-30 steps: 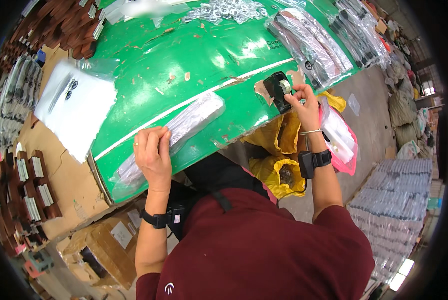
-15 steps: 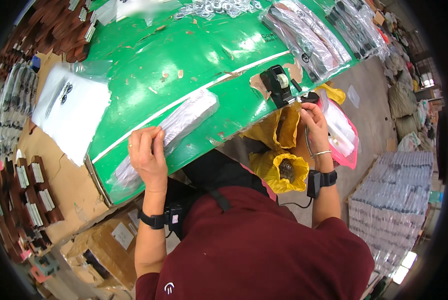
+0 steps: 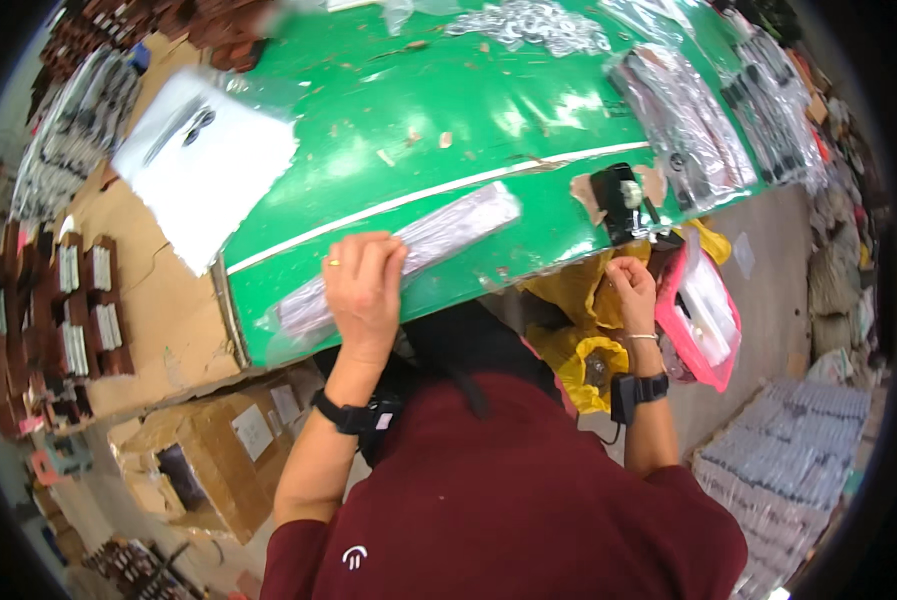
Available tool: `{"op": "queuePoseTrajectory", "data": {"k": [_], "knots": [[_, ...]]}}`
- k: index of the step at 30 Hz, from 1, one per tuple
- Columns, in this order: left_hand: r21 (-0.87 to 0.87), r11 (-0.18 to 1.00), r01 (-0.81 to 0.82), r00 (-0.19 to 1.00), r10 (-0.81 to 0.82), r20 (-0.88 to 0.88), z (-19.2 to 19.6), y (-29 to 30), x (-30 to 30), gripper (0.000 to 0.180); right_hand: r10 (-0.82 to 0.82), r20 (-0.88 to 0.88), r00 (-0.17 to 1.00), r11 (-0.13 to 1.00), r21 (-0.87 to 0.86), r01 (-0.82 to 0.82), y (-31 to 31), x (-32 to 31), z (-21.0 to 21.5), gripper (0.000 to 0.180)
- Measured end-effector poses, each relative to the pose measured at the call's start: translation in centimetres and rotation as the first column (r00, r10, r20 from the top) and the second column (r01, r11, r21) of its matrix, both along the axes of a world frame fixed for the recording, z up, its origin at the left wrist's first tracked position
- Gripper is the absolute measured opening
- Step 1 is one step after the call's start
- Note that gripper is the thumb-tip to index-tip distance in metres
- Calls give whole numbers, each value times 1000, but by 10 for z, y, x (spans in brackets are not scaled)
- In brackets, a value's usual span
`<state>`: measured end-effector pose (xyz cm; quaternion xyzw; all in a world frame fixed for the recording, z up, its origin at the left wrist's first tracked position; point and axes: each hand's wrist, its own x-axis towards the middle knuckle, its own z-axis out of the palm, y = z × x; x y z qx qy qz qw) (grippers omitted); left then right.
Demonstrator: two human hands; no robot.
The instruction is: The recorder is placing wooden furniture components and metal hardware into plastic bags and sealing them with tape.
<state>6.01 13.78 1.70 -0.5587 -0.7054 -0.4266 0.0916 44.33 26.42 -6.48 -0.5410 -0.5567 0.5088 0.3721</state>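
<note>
A green table (image 3: 468, 110) is shown, where a long clear packet (image 3: 408, 250) is pressed flat by the left hand (image 3: 363, 285), while the right hand (image 3: 633, 290) is curled shut beside a yellow bag (image 3: 578, 300), nothing visibly held.

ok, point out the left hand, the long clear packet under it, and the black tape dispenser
left hand (image 3: 363, 285), head view, back of the hand
clear packet (image 3: 458, 225), head view, bare right end
tape dispenser (image 3: 620, 200), head view, middle of its black body

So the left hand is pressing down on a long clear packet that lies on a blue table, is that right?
Not quite: the table is green, not blue, as the head view shows. The rest holds: the left hand presses flat on a long clear packet lying on it.
</note>
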Motion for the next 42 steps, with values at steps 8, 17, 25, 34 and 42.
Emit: {"op": "queuePoseTrajectory", "data": {"k": [8, 17, 25, 34, 42], "knots": [[95, 995, 7, 997, 1, -82, -9, -13, 6, 15, 432, -340, 835, 886, -10, -463, -70, -203, 121, 10], [190, 981, 37, 995, -19, -96, -15, -16, 13, 19, 354, -2, 935, 926, 144, -350, -67, -243, 100, 13], [241, 968, 74, 995, -55, -86, -20, -22, 15, 20, 261, 241, 935, 936, 174, -306, -64, -240, 91, 23], [225, 968, 109, 989, -82, -126, -20, -23, 18, 31, 276, 320, 906, 931, 144, -334, -63, -238, 100, 25], [221, 971, 86, 993, -65, -103, -19, -19, 15, 28, 338, 11, 941, 939, -75, -336, -75, -228, 132, 42]]}}
